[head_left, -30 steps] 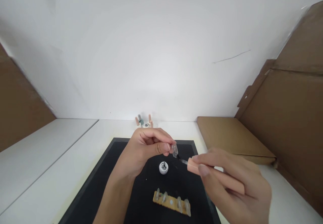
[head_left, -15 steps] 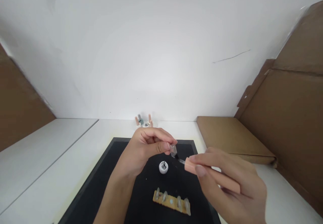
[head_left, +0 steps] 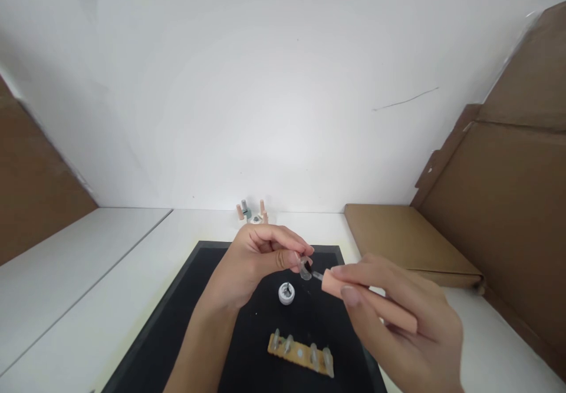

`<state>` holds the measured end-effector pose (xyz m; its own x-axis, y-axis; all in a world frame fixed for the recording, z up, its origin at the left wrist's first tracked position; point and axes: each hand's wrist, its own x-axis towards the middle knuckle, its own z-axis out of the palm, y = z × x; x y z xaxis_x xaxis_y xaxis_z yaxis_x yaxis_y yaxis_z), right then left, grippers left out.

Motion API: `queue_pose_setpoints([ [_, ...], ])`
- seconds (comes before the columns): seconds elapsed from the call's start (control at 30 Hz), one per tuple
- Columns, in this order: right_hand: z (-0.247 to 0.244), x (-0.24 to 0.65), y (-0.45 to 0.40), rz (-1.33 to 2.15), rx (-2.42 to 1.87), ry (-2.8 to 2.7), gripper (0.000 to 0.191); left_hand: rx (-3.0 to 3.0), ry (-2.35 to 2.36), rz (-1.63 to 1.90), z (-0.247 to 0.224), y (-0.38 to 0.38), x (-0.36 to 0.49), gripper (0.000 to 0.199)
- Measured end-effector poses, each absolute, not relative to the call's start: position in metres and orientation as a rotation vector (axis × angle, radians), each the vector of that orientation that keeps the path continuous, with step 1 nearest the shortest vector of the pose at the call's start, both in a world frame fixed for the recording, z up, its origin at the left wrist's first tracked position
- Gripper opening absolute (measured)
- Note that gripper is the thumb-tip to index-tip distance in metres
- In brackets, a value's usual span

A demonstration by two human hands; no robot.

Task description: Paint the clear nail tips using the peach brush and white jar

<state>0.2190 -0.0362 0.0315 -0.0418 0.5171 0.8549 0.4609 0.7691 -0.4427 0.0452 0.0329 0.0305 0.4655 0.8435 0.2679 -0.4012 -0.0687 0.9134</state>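
Clear curved tip (head_left: 305, 268) was up in the air over the far half of the black mat (head_left: 252, 346), right of its centreline, pinched between thumb and fingertips of the left hand (head_left: 265, 257). Grip closed, tip's outer end poking free. Dark bristles of the brush (head_left: 369, 300) were at the tip's open side; looked like contact, too small to confirm. Right hand (head_left: 398, 316) had the thick pink handle in a closed pen-style grip, tilted, bristle end higher. White pot (head_left: 286, 293) sat open on the mat below the clear tip, right of centre, something grey inside. Nearer the wearer, also right of centre: yellow strip (head_left: 300, 354), slightly angled, four clear pieces on it, two each side of a pale dot. Obstructions: left forearm crossed the mat and hid part of its surface; right hand covered a stretch of the right edge. Past the far edge, a cluster of small pink- and grey-capped bottles (head_left: 251, 211) stood on the white worktop (head_left: 110, 263) near the wall (head_left: 265, 86), lower parts partly behind the left hand. Flat cardboard box (head_left: 407, 236) lay off the mat's far right corner, partly behind the right hand. Cardboard panels (head_left: 499, 192) flanked both sides.
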Motion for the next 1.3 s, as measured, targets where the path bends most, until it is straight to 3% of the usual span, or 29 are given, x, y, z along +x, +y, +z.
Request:
queue_pose_setpoints([
  [1.3,0.0291,0.2171,-0.0378,0.127,-0.811,-1.58,0.018,1.237,0.459,1.072,0.0309,0.0335,0.0443,0.006],
])
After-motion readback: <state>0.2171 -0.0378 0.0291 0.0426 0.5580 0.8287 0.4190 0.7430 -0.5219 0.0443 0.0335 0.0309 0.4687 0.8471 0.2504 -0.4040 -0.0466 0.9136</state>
